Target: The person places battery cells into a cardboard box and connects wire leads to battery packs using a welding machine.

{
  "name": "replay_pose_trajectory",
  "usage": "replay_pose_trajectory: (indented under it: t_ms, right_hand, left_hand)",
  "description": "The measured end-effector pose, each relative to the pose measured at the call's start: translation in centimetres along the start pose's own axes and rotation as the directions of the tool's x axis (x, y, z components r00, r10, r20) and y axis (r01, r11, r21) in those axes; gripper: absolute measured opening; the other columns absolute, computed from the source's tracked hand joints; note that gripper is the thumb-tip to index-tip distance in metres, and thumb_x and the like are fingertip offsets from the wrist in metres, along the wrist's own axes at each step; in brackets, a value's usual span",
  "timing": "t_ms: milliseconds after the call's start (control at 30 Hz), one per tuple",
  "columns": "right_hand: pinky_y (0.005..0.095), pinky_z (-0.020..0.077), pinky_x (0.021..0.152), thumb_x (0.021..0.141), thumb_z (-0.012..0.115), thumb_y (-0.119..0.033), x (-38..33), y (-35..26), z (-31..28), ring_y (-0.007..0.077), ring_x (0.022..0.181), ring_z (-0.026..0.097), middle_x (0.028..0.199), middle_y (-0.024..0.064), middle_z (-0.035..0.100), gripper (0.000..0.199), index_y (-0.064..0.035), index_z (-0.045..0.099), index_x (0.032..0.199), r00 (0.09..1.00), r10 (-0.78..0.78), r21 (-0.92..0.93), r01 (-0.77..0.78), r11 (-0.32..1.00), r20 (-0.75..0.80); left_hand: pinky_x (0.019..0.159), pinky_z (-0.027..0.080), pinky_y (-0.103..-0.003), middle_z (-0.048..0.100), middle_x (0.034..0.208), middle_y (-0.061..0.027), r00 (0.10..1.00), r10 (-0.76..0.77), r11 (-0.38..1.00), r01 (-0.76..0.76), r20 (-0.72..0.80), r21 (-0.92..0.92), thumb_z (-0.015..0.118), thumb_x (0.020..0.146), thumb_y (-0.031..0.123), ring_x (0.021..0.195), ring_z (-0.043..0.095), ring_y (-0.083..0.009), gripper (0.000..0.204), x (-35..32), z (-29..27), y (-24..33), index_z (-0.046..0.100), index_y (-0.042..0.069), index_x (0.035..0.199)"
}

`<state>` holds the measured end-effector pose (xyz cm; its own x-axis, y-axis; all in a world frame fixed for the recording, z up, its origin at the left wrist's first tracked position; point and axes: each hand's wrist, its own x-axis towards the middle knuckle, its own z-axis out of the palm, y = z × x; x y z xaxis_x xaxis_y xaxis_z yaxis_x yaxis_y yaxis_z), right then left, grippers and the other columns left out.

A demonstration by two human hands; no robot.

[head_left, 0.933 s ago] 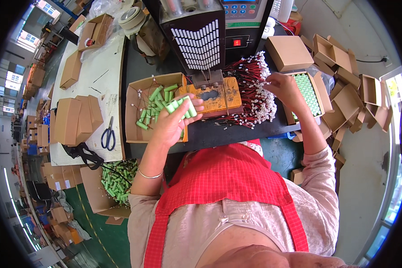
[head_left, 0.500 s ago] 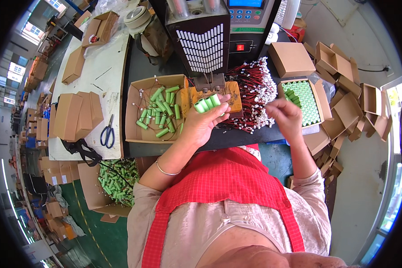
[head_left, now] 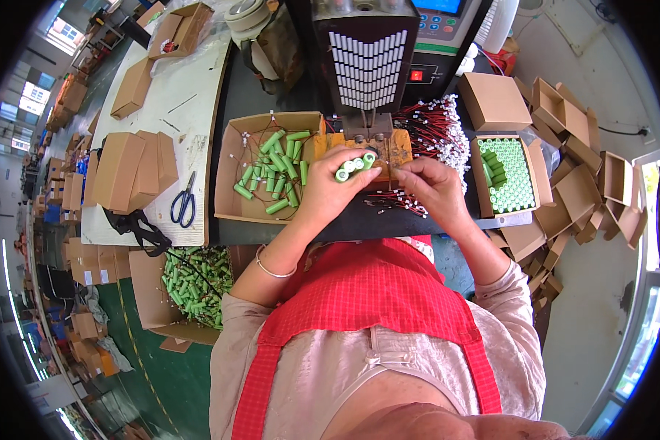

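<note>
Left hand clasps cells, ends exposed probably for access; right hand pinches fingertips together, any item between unclear; wires heaped nearby, likely for reach

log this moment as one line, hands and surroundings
left hand: holding green cylinders; right hand: fingertips together near them, contents unclear; beyond hands: orange block; left: open carton, loose cylinders; right: wire leads

A factory workshop, judging by the bench machine with control panel, heaped wired connectors and piled cardboard boxes.
</note>
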<state>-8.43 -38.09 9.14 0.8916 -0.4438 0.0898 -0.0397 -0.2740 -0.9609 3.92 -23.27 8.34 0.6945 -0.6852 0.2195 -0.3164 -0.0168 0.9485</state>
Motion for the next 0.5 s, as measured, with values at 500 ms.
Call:
replay_pose_trajectory:
  t_ms: [500]
  right_hand:
    - [0.0235, 0.0457, 0.058, 0.078, 0.066, -0.007, 2.5, 0.4, 0.8, 0.0102, 0.066, 0.057, 0.074, 0.0066, 0.062, 0.012, 0.0030, 0.066, 0.085, 0.994, -0.104, -0.098, 0.103, 0.990, -0.009]
  left_hand:
    - [0.057, 0.046, -0.031, 0.057, 0.070, -0.0103, 0.957, 0.274, 0.930, -0.239, -0.092, 0.279, 0.073, 0.068, 0.007, 0.062, 0.058, -0.0249, 0.018, 1.7, -0.6, -1.1, 0.065, 0.000, 0.082]
